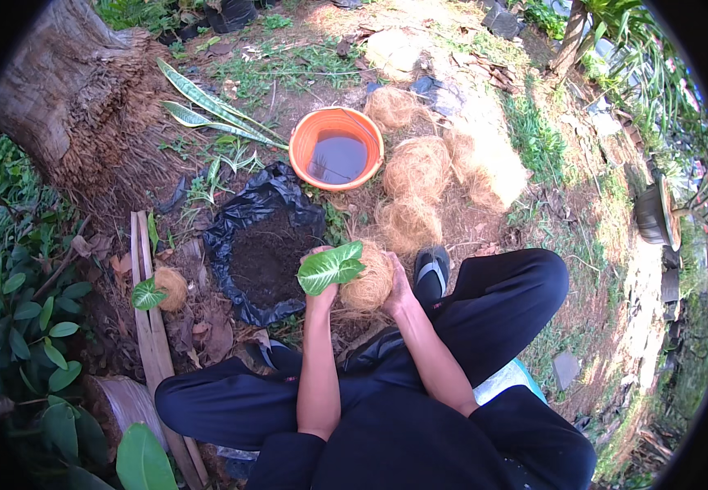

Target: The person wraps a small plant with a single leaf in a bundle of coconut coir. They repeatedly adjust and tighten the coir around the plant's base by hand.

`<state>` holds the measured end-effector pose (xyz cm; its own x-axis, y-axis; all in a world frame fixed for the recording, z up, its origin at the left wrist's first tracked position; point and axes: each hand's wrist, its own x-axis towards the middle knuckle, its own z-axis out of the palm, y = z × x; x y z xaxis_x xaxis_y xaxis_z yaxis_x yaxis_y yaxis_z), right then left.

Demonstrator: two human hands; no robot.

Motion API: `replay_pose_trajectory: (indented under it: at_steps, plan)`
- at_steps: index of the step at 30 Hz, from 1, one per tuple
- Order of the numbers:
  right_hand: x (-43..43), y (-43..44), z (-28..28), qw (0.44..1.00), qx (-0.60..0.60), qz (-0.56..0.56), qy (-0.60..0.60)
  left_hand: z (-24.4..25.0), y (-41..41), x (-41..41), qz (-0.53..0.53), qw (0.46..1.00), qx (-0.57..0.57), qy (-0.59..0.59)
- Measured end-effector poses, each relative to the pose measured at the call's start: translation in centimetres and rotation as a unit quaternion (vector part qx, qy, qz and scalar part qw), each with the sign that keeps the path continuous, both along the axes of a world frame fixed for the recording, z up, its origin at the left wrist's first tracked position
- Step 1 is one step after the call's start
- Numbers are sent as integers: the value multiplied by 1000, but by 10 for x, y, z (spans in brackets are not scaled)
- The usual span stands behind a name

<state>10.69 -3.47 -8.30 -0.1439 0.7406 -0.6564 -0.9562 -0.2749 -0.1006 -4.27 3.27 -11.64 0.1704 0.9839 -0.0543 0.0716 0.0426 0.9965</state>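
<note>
Between my hands is a ball of tan coconut fibre (369, 283), with a pale-veined arrowhead-shaped green leaf (329, 269) at its left side. My right hand (399, 286) cups the ball's right side. On the other side, my left hand (324, 295) grips the ball, its fingers mostly hidden under the leaf. Just left of my hands, dark soil (268, 257) lies in an opened black plastic bag (222, 233). A smaller fibre ball (171, 288) with a similar leaf (147, 294) rests by the wooden strips (153, 343) farther left.
An orange bucket (305, 171) of dark water stands ahead, with variegated snake plant leaves (225, 116) beside it. Several loose clumps of fibre (418, 168) lie to its right. A large tree stump (78, 104) rises at far left. Leafy plants (29, 312) crowd the left edge.
</note>
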Motion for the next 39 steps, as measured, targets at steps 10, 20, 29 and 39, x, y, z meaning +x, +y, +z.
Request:
replay_pose_trajectory:
  at_steps: [10, 20, 29, 39]
  plan:
    - [3, 6, -6, 995, 70, -57, 42, 58, -12, -8, -70, 986, 34, 150]
    - [7, 5, 3, 990, 98, -83, 54, 67, -24, 17, -66, 975, 103, 184]
    - [6, 10, -13, 990, 94, -100, 30, 72, -30, 26, -39, 938, 83, 335]
    - [-1, 20, 17, 977, 105, -172, -66, 102, -53, 38, 90, 955, -207, -193]
